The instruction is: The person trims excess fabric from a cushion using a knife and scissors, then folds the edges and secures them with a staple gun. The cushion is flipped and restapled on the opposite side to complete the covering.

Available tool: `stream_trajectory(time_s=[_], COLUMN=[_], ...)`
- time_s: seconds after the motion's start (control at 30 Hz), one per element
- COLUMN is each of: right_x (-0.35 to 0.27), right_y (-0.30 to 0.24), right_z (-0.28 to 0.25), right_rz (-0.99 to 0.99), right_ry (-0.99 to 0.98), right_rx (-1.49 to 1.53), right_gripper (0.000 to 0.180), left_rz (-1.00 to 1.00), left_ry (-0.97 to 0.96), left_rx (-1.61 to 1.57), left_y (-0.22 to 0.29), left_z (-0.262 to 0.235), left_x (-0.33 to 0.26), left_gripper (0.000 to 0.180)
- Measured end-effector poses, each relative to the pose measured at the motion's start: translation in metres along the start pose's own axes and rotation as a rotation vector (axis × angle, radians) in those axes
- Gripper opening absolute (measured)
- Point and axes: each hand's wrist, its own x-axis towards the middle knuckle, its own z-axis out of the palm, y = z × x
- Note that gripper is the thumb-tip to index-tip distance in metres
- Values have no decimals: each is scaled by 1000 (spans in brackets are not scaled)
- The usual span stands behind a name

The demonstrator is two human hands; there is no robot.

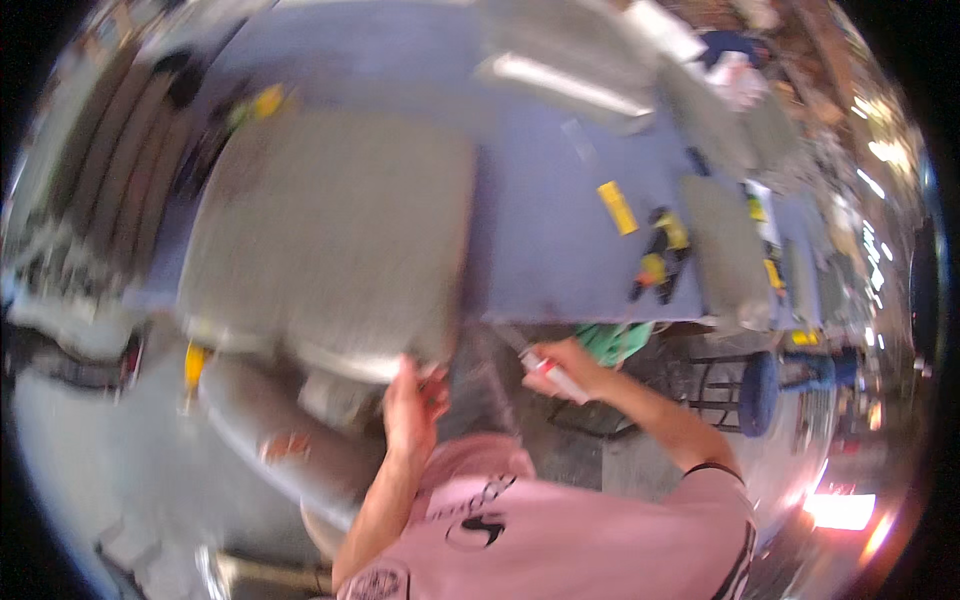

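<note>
A large grey fabric-covered cushion (335,220) lies on the blue table top, its front edge reaching over the table's near edge. My left hand (408,408) is at the cushion's near right corner, thumb up against the edge and fingers curled around it; blur hides the exact grip. To the right, just off the table's edge, my right hand (562,368) is closed around the handle of a slim tool with a white and red handle (568,384). A thin, pale, blade-like end points up and left from it, apart from the cushion.
Black-and-yellow hand tools (662,258) and a yellow strip (618,208) lie on the blue table (545,265). Grey cushions stand stacked at left (110,160), with more grey panels (722,245) at right. Green cloth (612,342) hangs below the edge. A blue stool (758,393) stands at right.
</note>
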Motion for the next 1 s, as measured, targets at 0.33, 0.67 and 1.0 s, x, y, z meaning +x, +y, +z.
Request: stream_trajectory(time_s=[0.33,0.67,1.0], right_x=[15,139,127], right_y=[-33,1,-11], right_z=[-58,-125,-118], right_rz=[-691,-688,-773], right_ry=[381,957,1022], right_rx=[-421,135,-137], right_gripper=[26,18,39], left_rz=[245,99,57], left_ry=[-103,-102,-135], left_rx=[123,41,83], left_y=[-31,-21,-21], left_z=[-29,-34,-31], left_x=[33,25,36], left_gripper=[28,34,31])
